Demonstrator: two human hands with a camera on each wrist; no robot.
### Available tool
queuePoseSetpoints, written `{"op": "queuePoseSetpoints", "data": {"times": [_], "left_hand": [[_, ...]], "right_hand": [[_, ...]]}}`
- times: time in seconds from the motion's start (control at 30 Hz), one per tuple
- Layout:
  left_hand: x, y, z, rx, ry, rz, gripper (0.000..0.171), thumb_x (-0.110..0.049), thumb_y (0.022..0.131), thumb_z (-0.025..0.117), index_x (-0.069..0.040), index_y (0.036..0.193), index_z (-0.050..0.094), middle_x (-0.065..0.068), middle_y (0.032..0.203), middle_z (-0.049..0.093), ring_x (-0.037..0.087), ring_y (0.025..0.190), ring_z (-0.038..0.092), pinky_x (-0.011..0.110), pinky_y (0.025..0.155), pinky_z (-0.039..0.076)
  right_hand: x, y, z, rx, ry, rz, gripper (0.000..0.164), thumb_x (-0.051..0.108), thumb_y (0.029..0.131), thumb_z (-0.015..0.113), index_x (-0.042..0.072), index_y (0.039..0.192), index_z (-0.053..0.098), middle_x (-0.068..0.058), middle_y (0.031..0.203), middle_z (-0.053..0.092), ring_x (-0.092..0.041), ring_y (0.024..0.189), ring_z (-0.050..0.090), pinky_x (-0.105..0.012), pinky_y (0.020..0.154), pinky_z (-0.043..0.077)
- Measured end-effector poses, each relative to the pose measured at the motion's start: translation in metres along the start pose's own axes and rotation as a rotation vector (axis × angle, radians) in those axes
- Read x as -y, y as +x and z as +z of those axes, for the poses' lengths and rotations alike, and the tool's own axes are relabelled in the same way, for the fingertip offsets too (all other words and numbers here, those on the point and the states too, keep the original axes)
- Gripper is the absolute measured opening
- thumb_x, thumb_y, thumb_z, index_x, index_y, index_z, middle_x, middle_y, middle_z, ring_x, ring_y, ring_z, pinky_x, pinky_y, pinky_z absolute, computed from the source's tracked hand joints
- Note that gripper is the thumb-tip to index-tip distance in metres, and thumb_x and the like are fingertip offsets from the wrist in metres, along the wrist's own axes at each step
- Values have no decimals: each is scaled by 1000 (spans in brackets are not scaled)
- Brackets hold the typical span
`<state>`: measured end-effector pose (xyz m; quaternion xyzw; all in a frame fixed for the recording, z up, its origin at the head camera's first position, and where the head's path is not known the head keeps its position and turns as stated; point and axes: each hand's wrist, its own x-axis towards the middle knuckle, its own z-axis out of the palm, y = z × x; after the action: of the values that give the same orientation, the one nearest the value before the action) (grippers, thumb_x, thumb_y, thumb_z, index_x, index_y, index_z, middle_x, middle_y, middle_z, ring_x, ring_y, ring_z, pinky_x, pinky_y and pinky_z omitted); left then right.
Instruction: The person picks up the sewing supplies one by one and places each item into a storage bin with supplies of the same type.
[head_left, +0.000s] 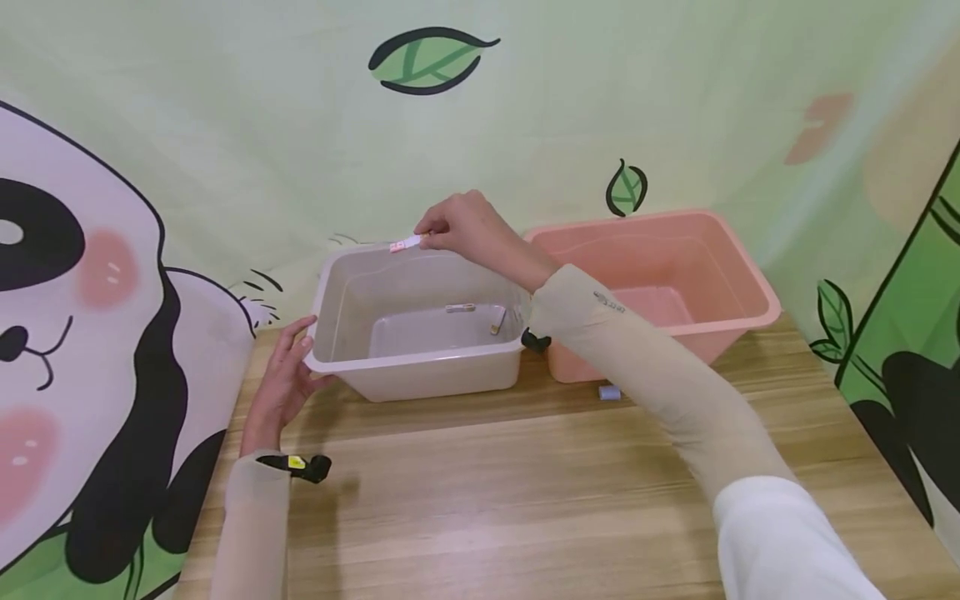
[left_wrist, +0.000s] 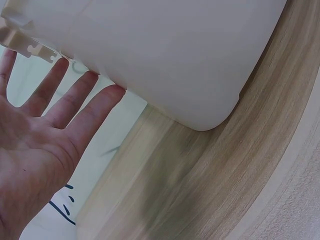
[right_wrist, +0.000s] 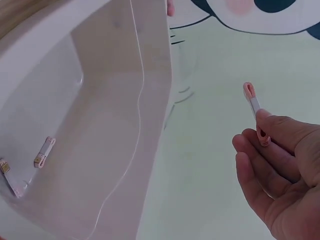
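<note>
Above the back rim of the grey-beige plastic bin [head_left: 420, 379], my right hand [head_left: 468, 229] pinches a small folded pink strip [right_wrist: 249, 90] with a white band round its middle. Thumb and fingers hold it near one end, and the other end sticks out. My left hand [head_left: 281, 375] touches the left end of that bin, its straight fingers [left_wrist: 95, 107] against the edge from outside. Inside the bin lie two similar banded bundles, one flat bundle [head_left: 461, 308] near the back and another bundle [head_left: 497, 321] by the right wall.
A pink plastic bin [head_left: 738, 312] stands just right of the grey-beige one, partly behind my right forearm. A small lavender cylinder [head_left: 609, 392] lies on the wooden table [head_left: 480, 500] before it. A printed cloth [head_left: 540, 125] hangs close behind both bins.
</note>
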<state>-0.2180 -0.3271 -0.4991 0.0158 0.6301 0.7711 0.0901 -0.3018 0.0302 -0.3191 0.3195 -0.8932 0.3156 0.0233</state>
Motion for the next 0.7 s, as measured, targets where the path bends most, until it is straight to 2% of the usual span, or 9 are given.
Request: {"op": "queuePoseSetpoints", "data": {"times": [0.33,0.53,0.7], "left_hand": [[-1,-1,-3,10,-6,3,38,-27,110,45,-32,148,42,-2,146,43,20,120,59,43,85,58],[0,1,-4,10,3,3,39,-28,110,46,-32,148,41,-1,147,42,20,122,58,43,85,58],[2,2,-3,8,-4,1,38,-27,110,46,-33,147,43,-2,145,44,20,120,58,42,85,58]], "right_hand": [[-8,22,1,-63,78,55,20,22,94,76,11,110,79,0,105,77,-13,93,70,-25,81,51],[-9,26,4,-54,90,84,21,23,94,76,10,111,79,-1,105,77,-14,95,68,-26,85,52],[-11,29,8,-34,66,120,19,25,95,75,13,109,79,0,103,76,-13,93,65,-24,82,50]]}}
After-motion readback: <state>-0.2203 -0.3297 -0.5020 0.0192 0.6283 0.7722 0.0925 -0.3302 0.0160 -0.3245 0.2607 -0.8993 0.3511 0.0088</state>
